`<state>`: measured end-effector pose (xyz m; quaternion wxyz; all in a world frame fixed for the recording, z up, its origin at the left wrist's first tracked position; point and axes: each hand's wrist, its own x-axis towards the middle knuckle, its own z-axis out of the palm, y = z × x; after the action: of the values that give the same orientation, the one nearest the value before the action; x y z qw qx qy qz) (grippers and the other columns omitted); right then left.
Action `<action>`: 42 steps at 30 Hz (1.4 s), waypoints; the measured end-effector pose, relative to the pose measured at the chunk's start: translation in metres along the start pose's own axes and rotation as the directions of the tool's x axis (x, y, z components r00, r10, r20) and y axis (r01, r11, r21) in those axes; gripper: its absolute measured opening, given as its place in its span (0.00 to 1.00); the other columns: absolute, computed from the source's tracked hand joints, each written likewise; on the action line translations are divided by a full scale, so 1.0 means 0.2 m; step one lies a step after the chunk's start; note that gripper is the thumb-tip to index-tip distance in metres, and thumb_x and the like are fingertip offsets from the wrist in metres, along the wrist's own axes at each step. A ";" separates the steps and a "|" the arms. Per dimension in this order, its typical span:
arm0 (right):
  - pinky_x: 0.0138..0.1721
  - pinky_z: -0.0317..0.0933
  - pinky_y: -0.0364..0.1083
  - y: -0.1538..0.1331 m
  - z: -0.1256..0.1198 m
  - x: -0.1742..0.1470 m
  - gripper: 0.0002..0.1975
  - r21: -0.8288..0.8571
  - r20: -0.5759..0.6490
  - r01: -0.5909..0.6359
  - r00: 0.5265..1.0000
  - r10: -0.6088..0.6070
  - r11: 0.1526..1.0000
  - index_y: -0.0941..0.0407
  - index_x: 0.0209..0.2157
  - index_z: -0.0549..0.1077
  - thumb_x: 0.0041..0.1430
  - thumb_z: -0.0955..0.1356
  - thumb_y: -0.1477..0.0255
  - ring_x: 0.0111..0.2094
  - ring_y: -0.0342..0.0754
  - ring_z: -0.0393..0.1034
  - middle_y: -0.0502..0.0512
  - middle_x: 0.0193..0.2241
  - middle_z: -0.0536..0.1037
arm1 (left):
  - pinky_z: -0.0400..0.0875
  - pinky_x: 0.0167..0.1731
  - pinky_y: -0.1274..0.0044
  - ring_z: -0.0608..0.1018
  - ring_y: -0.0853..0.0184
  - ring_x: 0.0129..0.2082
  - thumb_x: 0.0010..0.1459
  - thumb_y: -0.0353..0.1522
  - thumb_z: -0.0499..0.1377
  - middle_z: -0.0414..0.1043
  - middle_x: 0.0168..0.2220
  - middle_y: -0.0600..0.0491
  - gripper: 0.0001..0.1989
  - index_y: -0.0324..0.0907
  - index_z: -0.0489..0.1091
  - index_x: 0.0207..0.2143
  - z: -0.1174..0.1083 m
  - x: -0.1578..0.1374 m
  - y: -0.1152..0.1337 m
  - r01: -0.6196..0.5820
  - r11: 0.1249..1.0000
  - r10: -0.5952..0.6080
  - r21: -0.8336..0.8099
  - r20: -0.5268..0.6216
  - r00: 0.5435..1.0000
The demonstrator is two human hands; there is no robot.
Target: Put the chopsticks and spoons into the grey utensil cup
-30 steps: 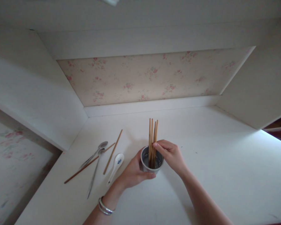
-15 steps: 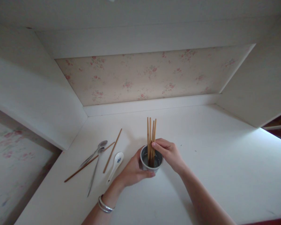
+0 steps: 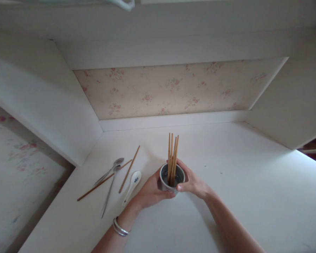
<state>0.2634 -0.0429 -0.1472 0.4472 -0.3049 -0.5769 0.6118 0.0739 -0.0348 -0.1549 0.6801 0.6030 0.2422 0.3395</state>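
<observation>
Both hands are wrapped round a grey cup (image 3: 164, 181) with a pale rim. My left hand (image 3: 151, 189) grips its left side, thumb along the front; my right hand (image 3: 191, 181) holds the right side, thumb near the front rim. Several wooden chopsticks (image 3: 173, 154) stand upright in the cup, leaning slightly apart. A white spoon (image 3: 134, 181) with a blue mark lies just left of my left hand. The fingers behind the cup are mostly hidden.
Left of the spoon, a loose chopstick (image 3: 129, 170) lies slanted on the white tabletop (image 3: 242, 207). Another chopstick (image 3: 94, 188) lies among two metal spoons (image 3: 109, 195). White side panels and a flowered back wall (image 3: 158, 91) enclose the surface.
My right hand has let go of the chopsticks and moved down onto the cup's right side. The chopsticks remain standing in the cup. The view has shifted slightly.
</observation>
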 end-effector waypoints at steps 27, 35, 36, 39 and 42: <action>0.51 0.60 0.52 0.04 -0.04 0.00 0.38 -0.033 0.106 -0.016 0.994 0.019 0.999 0.54 0.53 0.65 0.39 0.79 0.71 0.48 0.53 0.67 0.56 0.46 0.74 | 0.67 0.45 0.69 0.75 0.55 0.46 0.58 0.38 0.52 0.74 0.43 0.39 0.15 0.38 0.73 0.38 -0.65 0.18 0.12 0.525 -0.116 -0.026 0.843 -0.531 0.847; 0.51 0.60 0.53 0.05 -0.07 -0.01 0.39 -0.078 0.082 -0.035 0.996 0.041 0.996 0.53 0.53 0.66 0.38 0.80 0.69 0.48 0.54 0.67 0.54 0.45 0.74 | 0.68 0.40 0.68 0.78 0.53 0.41 0.58 0.33 0.51 0.76 0.39 0.35 0.14 0.35 0.73 0.33 -0.70 0.28 0.10 0.569 -0.054 -0.040 0.821 -0.571 0.820; 0.51 0.60 0.53 0.05 -0.07 -0.01 0.39 -0.085 0.077 -0.036 0.996 0.043 0.996 0.53 0.53 0.66 0.38 0.80 0.69 0.48 0.54 0.67 0.54 0.45 0.74 | 0.68 0.40 0.68 0.78 0.54 0.40 0.58 0.33 0.50 0.76 0.38 0.35 0.14 0.35 0.73 0.33 -0.70 0.29 0.13 0.573 -0.024 -0.023 0.819 -0.574 0.819; 0.50 0.60 0.53 0.05 -0.07 -0.01 0.38 -0.070 0.078 -0.037 0.996 0.043 0.997 0.53 0.53 0.66 0.38 0.79 0.69 0.48 0.54 0.67 0.54 0.46 0.74 | 0.69 0.39 0.71 0.78 0.57 0.39 0.61 0.35 0.46 0.77 0.37 0.40 0.16 0.37 0.71 0.35 -0.72 0.33 0.26 0.564 0.100 0.055 0.820 -0.571 0.819; 0.50 0.61 0.52 0.04 -0.07 0.00 0.38 -0.032 0.094 -0.030 0.995 0.033 0.999 0.53 0.53 0.65 0.40 0.79 0.70 0.48 0.53 0.67 0.55 0.47 0.74 | 0.70 0.37 0.73 0.77 0.62 0.37 0.64 0.39 0.42 0.76 0.37 0.45 0.19 0.39 0.68 0.38 -0.69 0.35 0.45 0.508 0.241 0.153 0.827 -0.549 0.822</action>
<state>0.2744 -0.0368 -0.1570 0.4050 -0.2914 -0.6019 0.6235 0.0026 0.1125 -0.0823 0.1124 0.7345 0.6424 0.1876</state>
